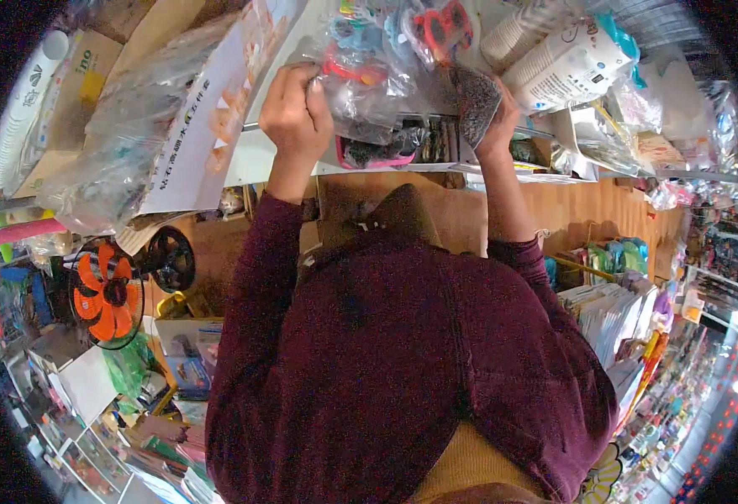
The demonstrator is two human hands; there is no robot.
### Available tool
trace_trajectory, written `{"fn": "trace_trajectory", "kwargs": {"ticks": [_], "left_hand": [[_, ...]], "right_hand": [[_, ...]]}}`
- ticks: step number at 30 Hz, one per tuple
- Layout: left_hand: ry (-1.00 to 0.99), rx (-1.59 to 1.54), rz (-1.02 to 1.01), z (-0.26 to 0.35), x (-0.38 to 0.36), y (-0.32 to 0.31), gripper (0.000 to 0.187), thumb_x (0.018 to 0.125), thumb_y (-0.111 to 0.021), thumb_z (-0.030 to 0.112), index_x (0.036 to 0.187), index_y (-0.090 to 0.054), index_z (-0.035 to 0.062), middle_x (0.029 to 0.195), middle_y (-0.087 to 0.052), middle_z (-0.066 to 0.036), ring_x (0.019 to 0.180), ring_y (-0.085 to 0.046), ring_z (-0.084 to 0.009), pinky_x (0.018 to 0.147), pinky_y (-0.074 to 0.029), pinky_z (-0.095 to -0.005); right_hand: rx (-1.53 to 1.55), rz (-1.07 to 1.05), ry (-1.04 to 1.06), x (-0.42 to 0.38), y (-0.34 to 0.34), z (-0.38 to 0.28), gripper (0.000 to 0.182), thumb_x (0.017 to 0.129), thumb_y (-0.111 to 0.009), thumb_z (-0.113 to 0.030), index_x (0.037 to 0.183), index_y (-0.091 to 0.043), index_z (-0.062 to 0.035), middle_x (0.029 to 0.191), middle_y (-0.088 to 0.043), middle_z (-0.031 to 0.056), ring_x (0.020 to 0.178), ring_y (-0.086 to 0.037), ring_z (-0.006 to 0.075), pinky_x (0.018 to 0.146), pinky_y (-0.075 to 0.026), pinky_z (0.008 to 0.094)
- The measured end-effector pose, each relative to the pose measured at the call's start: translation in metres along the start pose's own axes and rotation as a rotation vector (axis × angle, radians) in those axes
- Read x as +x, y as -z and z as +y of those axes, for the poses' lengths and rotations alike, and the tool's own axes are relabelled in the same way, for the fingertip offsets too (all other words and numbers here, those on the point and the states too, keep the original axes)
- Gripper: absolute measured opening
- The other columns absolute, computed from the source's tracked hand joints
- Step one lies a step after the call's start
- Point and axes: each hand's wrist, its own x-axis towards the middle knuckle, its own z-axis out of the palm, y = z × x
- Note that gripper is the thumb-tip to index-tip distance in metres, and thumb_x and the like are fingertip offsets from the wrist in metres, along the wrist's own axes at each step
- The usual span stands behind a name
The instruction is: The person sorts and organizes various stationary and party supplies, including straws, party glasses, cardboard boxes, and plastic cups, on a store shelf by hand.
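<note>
My left hand (296,113) pinches the edge of a clear plastic bag (369,101) at the shelf. Through and around the plastic show red (354,69) and light blue items whose kind I cannot make out. My right hand (501,122) is closed on a dark grey speckled pad (477,107), held tilted beside the bag. Just behind the pad lies a packaged red item with dark round parts (440,32). Below the bag, between my hands, sits a pink-rimmed container (398,160) with dark contents.
Stacked paper cups in a printed sleeve (566,71) lie to the right. At the left are a printed white carton panel (197,151) with plastic-wrapped goods and a wrapped cup stack (24,113). An orange-bladed fan (104,294) stands lower left. Books and papers (608,311) fill the right.
</note>
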Motion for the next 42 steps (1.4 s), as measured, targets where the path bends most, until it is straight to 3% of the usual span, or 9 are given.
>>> {"fn": "trace_trajectory", "kwargs": {"ticks": [4,8,9,22,31,34,36,38,42], "left_hand": [[-0.011,-0.011,0.035,-0.001,0.0,-0.002,0.011,0.08,-0.051,0.011,0.082,-0.056,0.0018,0.083,-0.06,-0.013,0.072,-0.059,-0.0316,0.062,-0.047,-0.036],[0.019,0.002,0.033,0.001,-0.001,-0.001,0.011,0.079,-0.052,0.012,0.081,-0.056,0.002,0.08,-0.058,-0.013,0.069,-0.057,-0.0318,0.06,-0.046,-0.037],[0.01,-0.004,0.042,0.001,0.0,-0.001,0.011,0.08,-0.052,0.012,0.08,-0.055,0.0024,0.078,-0.057,-0.012,0.067,-0.056,-0.032,0.059,-0.045,-0.038],[0.024,0.051,0.052,0.008,0.003,-0.001,0.012,0.08,-0.051,0.014,0.079,-0.056,0.0028,0.076,-0.056,-0.012,0.067,-0.056,-0.0316,0.058,-0.045,-0.0382],[-0.035,0.085,0.04,0.004,0.003,-0.001,0.014,0.078,-0.053,0.015,0.079,-0.055,0.0019,0.08,-0.056,-0.013,0.07,-0.055,-0.0318,0.06,-0.045,-0.0384],[-0.029,0.154,0.026,0.005,0.001,-0.001,0.015,0.076,-0.054,0.016,0.078,-0.054,0.0018,0.078,-0.055,-0.014,0.07,-0.055,-0.0319,0.06,-0.045,-0.0388],[-0.014,0.151,0.002,0.007,0.003,0.001,0.014,0.075,-0.054,0.016,0.077,-0.054,0.0019,0.077,-0.055,-0.014,0.07,-0.055,-0.0319,0.06,-0.045,-0.0391],[-0.004,0.146,-0.019,0.007,0.002,0.001,0.014,0.075,-0.055,0.016,0.077,-0.054,0.0019,0.076,-0.054,-0.014,0.07,-0.055,-0.0319,0.059,-0.044,-0.0393],[0.0,0.146,-0.001,0.005,-0.001,-0.001,0.015,0.075,-0.056,0.017,0.076,-0.054,0.0023,0.074,-0.053,-0.014,0.068,-0.054,-0.0319,0.058,-0.044,-0.0398]], "right_hand": [[0.039,-0.011,-0.099,0.002,-0.001,-0.006,0.033,0.063,-0.068,-0.01,0.094,-0.063,-0.0002,0.089,-0.063,0.0156,0.083,-0.061,0.031,0.075,-0.048,0.0331],[-0.013,-0.005,-0.069,0.0,-0.001,-0.001,0.036,0.063,-0.068,-0.009,0.097,-0.061,0.0007,0.09,-0.063,0.0157,0.085,-0.061,0.0315,0.076,-0.047,0.0346],[-0.012,0.046,-0.002,0.0,-0.004,0.003,0.019,0.072,-0.064,-0.003,0.091,-0.064,-0.0014,0.084,-0.064,0.0118,0.078,-0.062,0.0246,0.071,-0.047,0.0318],[-0.008,0.016,0.047,0.003,0.0,-0.006,0.025,0.068,-0.063,-0.003,0.093,-0.062,0.0001,0.085,-0.062,0.0143,0.08,-0.061,0.0298,0.074,-0.046,0.0337],[0.021,0.059,-0.197,0.003,-0.001,-0.024,0.02,0.069,-0.07,-0.013,0.086,-0.065,-0.0037,0.086,-0.062,0.0134,0.078,-0.06,0.0307,0.072,-0.047,0.0352],[-0.132,0.152,0.099,0.036,0.013,-0.065,0.017,0.069,-0.072,-0.018,0.078,-0.066,-0.0058,0.088,-0.062,0.012,0.078,-0.059,0.0308,0.073,-0.047,0.036],[-0.383,0.075,0.155,0.055,0.011,-0.07,0.032,0.069,-0.075,-0.022,0.092,-0.063,-0.0043,0.091,-0.062,0.0108,0.084,-0.059,0.0272,0.077,-0.046,0.035],[0.763,0.015,-0.252,0.071,-0.005,-0.072,0.048,0.061,-0.08,-0.02,0.099,-0.055,-0.0025,0.102,-0.052,0.0185,0.094,-0.054,0.0328,0.079,-0.046,0.0386],[0.01,-0.207,-0.041,0.077,-0.028,-0.034,0.058,0.061,-0.08,-0.024,0.108,-0.052,-0.0036,0.109,-0.051,0.0216,0.101,-0.051,0.0383,0.088,-0.042,0.0406]]}}
